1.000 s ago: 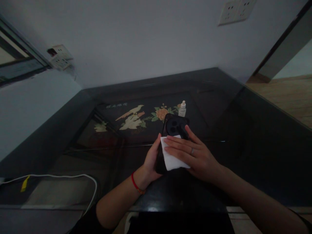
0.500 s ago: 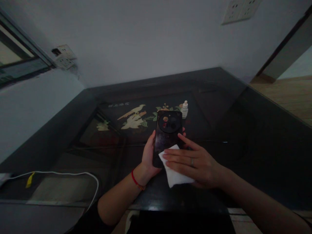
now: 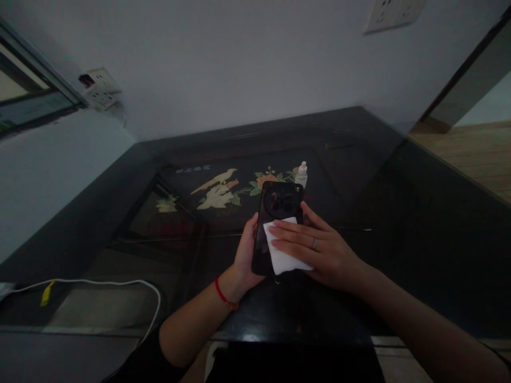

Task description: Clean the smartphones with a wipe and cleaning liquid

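A black phone [image 3: 279,205] with a round camera bump is held back-up above the dark table. My left hand [image 3: 245,255] grips it from the left side and underneath, a red string bracelet on that wrist. My right hand [image 3: 315,247], wearing a ring, lies with fingers stretched flat and presses a white folded wipe [image 3: 282,250] against the lower half of the phone's back. A small clear dropper bottle [image 3: 301,175] with a white cap stands just beyond the phone.
The dark glass-topped table [image 3: 399,223] shows an inlaid bird and flower picture [image 3: 223,189]. A white cable [image 3: 120,284] with a yellow tag curves along the near left. Wall sockets [image 3: 98,90] sit at the left corner, and a wooden floor [image 3: 475,154] lies at right.
My right hand slid the wipe down the phone's back toward me and then back up toward the camera bump. The phone tilted slightly in my left hand.
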A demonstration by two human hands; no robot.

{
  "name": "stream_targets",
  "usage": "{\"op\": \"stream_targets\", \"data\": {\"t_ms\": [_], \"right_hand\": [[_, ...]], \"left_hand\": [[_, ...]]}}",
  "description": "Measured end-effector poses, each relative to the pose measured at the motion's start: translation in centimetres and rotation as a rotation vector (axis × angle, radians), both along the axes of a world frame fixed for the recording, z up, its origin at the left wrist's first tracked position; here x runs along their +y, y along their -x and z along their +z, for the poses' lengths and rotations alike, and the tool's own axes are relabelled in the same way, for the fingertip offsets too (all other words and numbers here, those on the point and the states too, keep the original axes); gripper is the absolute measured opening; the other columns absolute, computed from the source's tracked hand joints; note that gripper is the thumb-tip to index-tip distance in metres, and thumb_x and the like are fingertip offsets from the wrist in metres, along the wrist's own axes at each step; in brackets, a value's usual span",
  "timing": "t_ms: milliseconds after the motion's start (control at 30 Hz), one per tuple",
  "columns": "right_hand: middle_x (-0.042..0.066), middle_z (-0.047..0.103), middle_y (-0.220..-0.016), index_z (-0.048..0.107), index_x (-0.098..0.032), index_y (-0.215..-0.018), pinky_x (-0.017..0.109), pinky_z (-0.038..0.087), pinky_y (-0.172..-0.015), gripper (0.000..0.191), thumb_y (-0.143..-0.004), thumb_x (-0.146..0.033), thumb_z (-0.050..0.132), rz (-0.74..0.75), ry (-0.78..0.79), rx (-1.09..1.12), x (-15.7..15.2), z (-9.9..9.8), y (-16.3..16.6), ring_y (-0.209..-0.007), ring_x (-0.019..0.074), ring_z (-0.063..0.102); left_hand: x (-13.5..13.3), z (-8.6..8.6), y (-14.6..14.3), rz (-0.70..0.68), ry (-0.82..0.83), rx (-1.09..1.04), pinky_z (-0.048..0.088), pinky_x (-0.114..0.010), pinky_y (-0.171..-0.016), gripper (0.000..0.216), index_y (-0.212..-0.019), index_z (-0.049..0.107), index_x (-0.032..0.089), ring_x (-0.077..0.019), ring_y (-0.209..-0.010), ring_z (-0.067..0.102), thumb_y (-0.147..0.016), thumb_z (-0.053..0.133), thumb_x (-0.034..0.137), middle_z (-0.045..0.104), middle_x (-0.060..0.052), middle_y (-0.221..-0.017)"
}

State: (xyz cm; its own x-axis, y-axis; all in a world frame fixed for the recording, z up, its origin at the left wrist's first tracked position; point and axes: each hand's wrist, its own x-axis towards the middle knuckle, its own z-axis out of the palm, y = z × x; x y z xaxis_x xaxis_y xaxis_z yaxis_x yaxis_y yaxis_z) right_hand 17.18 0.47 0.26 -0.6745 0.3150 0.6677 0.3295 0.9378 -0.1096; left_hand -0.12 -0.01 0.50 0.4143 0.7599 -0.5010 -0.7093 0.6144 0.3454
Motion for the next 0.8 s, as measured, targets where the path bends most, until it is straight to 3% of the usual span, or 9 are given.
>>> {"op": "stream_targets", "data": {"t_ms": [100,233,433,600,700,800], "right_hand": [[0.011,0.067,-0.122,0.057,-0.017,-0.125,0.058,0.024,-0.114,0.035,-0.09,-0.019,0.051,-0.038,0.001,0.091,0.3,0.3,-0.8,-0.119,0.0224,0.059],[0.013,0.064,-0.126,0.057,-0.016,-0.125,0.058,0.028,-0.113,0.036,-0.09,-0.021,0.052,-0.083,-0.018,0.111,0.4,0.5,-1.1,-0.122,0.0246,0.057],[0.01,0.061,-0.13,0.056,-0.013,-0.122,0.053,0.011,-0.118,0.034,-0.092,-0.014,0.041,0.103,-0.03,-0.075,-1.0,0.2,0.4,-0.13,0.0192,0.048],[0.012,0.066,-0.122,0.06,-0.01,-0.117,0.055,0.021,-0.116,0.034,-0.097,-0.027,0.038,0.268,-0.01,-0.05,-1.2,0.0,0.3,-0.123,0.0206,0.056],[0.016,0.067,-0.12,0.058,-0.01,-0.119,0.056,0.026,-0.114,0.035,-0.097,-0.03,0.04,0.135,-0.02,0.047,-0.5,-0.1,-0.1,-0.124,0.0215,0.055],[0.014,0.062,-0.128,0.056,-0.014,-0.123,0.054,0.023,-0.116,0.033,-0.094,-0.022,0.044,-0.034,-0.02,0.053,-0.1,-0.2,-0.1,-0.13,0.0212,0.048]], "left_hand": [[0.2,0.3,0.2,0.069,-0.047,-0.006,0.047,-0.037,-0.091,0.047,-0.099,0.069,0.012,-0.0227,-0.09,0.067,-0.092,0.036,0.045,0.073,-0.008,-0.084],[0.3,0.7,0.3,0.087,-0.093,-0.033,0.043,-0.038,-0.098,0.053,-0.107,0.067,0.012,-0.0246,-0.105,0.063,-0.092,0.034,0.05,0.072,-0.009,-0.095],[0.0,0.9,-0.1,0.015,-0.176,-0.041,0.041,-0.036,-0.101,0.063,-0.114,0.064,0.008,-0.0243,-0.111,0.061,-0.094,0.026,0.054,0.07,-0.012,-0.108],[0.2,0.4,0.0,0.043,-0.302,-0.055,0.041,-0.037,-0.102,0.061,-0.116,0.065,0.011,-0.0238,-0.111,0.061,-0.093,0.028,0.054,0.069,-0.011,-0.112],[0.3,0.2,0.2,0.04,-0.196,-0.026,0.043,-0.039,-0.1,0.058,-0.121,0.061,0.011,-0.0259,-0.11,0.062,-0.091,0.036,0.054,0.069,-0.011,-0.111],[0.1,0.3,0.2,0.016,-0.076,-0.013,0.045,-0.04,-0.097,0.061,-0.117,0.063,0.008,-0.0278,-0.107,0.063,-0.092,0.032,0.055,0.072,-0.013,-0.101]]}}
